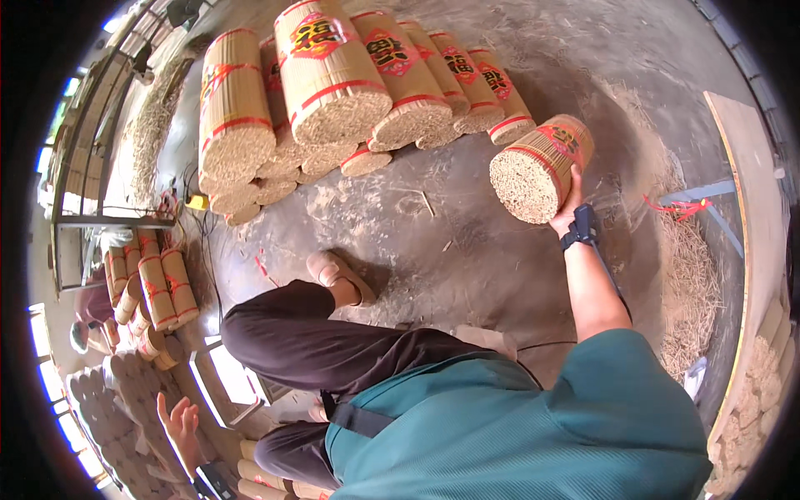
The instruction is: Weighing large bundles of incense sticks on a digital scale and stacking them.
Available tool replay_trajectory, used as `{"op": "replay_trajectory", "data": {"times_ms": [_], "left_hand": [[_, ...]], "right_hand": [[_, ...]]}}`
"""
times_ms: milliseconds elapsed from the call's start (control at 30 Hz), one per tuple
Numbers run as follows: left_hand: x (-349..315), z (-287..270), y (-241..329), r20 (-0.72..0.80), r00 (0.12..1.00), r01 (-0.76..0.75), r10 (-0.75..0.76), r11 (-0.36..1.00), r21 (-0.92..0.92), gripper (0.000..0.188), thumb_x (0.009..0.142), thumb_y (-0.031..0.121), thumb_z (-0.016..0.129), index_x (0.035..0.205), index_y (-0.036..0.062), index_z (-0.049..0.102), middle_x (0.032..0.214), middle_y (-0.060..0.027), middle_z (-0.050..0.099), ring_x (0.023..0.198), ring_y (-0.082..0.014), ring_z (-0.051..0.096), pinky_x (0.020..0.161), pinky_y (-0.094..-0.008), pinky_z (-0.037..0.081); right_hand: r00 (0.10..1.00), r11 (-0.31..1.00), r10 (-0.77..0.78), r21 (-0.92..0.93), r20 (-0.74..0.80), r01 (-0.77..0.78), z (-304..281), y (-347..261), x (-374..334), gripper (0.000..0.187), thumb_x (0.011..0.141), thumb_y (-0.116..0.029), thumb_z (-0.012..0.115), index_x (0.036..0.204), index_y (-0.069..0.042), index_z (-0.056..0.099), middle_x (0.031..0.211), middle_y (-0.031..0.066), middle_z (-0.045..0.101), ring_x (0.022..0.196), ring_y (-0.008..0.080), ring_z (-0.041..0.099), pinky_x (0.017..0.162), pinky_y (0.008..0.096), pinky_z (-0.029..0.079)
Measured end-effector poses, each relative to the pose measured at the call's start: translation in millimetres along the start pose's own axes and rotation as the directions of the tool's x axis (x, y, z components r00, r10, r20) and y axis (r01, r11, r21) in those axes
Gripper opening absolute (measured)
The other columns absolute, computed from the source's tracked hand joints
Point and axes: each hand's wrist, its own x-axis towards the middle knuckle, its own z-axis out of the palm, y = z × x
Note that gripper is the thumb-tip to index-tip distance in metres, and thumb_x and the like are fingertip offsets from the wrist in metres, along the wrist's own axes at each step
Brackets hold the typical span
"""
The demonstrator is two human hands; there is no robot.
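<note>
Workshop: stick bundles (335,77), straw litter (693,292)

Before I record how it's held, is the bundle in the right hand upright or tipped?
Tipped: the bundle in the right hand points its cut end toward the wearer, side stretching behind.

- The bundle (527,185) you hold: matt, wood-like sticks, rough and grainy at the cut end
- Its label (564,142): smooth, paper-like
- Your shirt (508,408): matt, finely ribbed cloth
- Your trousers (333,343): soft, dull cloth
- The floor (467,258) below you: smooth, faintly glossy, dusty
- The rack (117,222) to your left: metal-looking bars
</note>
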Motion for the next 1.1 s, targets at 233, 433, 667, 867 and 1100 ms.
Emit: {"op": "replay_trajectory", "data": {"times_ms": [233, 433, 667, 867, 1100], "left_hand": [[-4.0, -9.5, 9.8, 0.020, 0.987, 0.158, -0.161, 0.982, 0.108, 0.073, 0.086, 0.027, 0.066, 0.147, 0.0187, 0.026, 0.110, -0.0106, 0.062, 0.090, -0.0147, 0.061, 0.081, -0.0314, 0.048], [4.5, 5.3, 29.5, 0.114, 0.975, 0.179, -0.192, 0.977, 0.119, 0.073, 0.086, 0.028, 0.067, 0.147, 0.0192, 0.027, 0.112, -0.0109, 0.061, 0.093, -0.0165, 0.061, 0.082, -0.0317, 0.047], [-7.3, -0.5, 19.6, 0.125, 0.970, 0.192, -0.210, 0.971, 0.141, 0.077, 0.085, 0.038, 0.069, 0.147, 0.0213, 0.026, 0.114, -0.0091, 0.062, 0.093, -0.0155, 0.062, 0.079, -0.0305, 0.049], [-12.3, 7.6, 3.6, 0.096, 0.958, 0.264, -0.271, 0.961, 0.080, 0.071, 0.089, 0.022, 0.065, 0.147, 0.0191, 0.026, 0.114, -0.0085, 0.061, 0.093, -0.0132, 0.061, 0.080, -0.0282, 0.048], [-26.8, -0.2, -46.3, 0.106, 0.948, 0.304, -0.300, 0.952, -0.020, 0.070, 0.090, 0.023, 0.064, 0.148, 0.0190, 0.025, 0.115, -0.0080, 0.061, 0.093, -0.0125, 0.060, 0.081, -0.0277, 0.047]], "right_hand": [[0.926, 0.994, 0.003, 0.099, -0.377, 0.037, -23.5, 18.6, 31.2, 0.089, 0.062, -0.063, 0.076, 0.134, -0.019, 0.046, 0.132, 0.0040, 0.051, 0.120, 0.0272, 0.049, 0.100, 0.0500, 0.043], [0.901, 0.999, 0.044, 0.009, -0.432, -0.045, -69.0, 43.6, 84.7, 0.090, 0.063, -0.066, 0.072, 0.135, -0.019, 0.044, 0.136, 0.0050, 0.046, 0.125, 0.0289, 0.041, 0.101, 0.0559, 0.037], [0.890, 0.985, 0.088, -0.097, -0.447, -0.146, -41.0, 75.1, 97.9, 0.096, 0.064, -0.063, 0.074, 0.141, -0.021, 0.034, 0.140, 0.0081, 0.041, 0.126, 0.0326, 0.039, 0.100, 0.0601, 0.035], [0.775, 0.939, 0.283, -0.003, -0.565, -0.344, -53.5, 86.3, 103.7, 0.078, 0.079, -0.048, 0.070, 0.140, -0.019, 0.031, 0.140, 0.0095, 0.037, 0.132, 0.0301, 0.034, 0.105, 0.0589, 0.031], [0.810, 0.820, 0.290, -0.304, -0.509, -0.484, -29.2, 135.7, 31.9, 0.070, 0.087, -0.045, 0.061, 0.137, -0.003, 0.034, 0.140, 0.0106, 0.041, 0.129, 0.0264, 0.041, 0.103, 0.0542, 0.035]]}}
